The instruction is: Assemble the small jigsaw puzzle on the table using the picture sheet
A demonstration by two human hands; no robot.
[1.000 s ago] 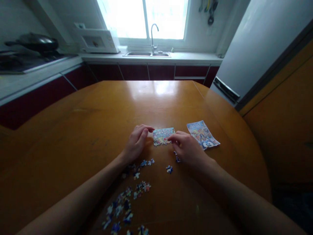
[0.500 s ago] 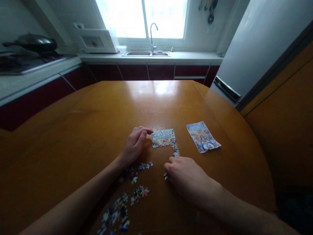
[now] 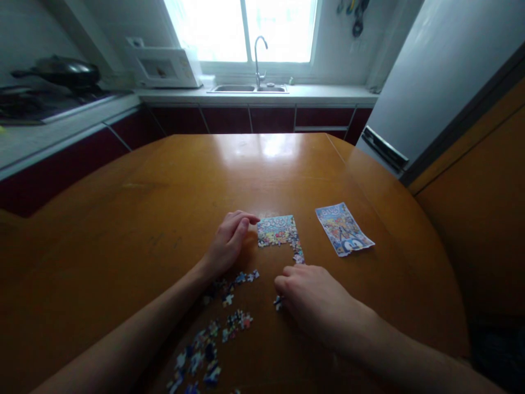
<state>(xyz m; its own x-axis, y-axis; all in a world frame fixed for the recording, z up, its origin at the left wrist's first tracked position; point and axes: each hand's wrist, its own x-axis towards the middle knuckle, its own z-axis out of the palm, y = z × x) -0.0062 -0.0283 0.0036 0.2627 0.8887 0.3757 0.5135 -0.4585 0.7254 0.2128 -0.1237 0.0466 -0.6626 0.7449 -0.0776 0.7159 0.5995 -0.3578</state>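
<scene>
A partly joined jigsaw puzzle (image 3: pixel 276 230) lies flat on the wooden table, with a narrow strip running down from its right side. My left hand (image 3: pixel 229 238) rests at its upper left corner, fingers stretched out and a fingertip touching the edge. Just below the strip is my right hand (image 3: pixel 305 287), its fingers curled together and pointing down; whatever they pinch is hidden beneath them. A small puzzle piece (image 3: pixel 278 302) shows beside the right hand's fingers. Loose puzzle pieces (image 3: pixel 197 355) lie in clusters between my forearms, and more pieces (image 3: pixel 238 323) sit nearer the middle.
A printed picture sheet (image 3: pixel 343 229) lies to the right of the puzzle on the round-ended table (image 3: pixel 184 180). Beyond the table are a counter with a sink (image 3: pixel 233 88), a microwave (image 3: pixel 166 68), a pan (image 3: pixel 68 71) and a fridge (image 3: pixel 426 76).
The whole view has shifted slightly. My right hand has moved a little toward me relative to the puzzle strip; my left hand stays at the puzzle's corner.
</scene>
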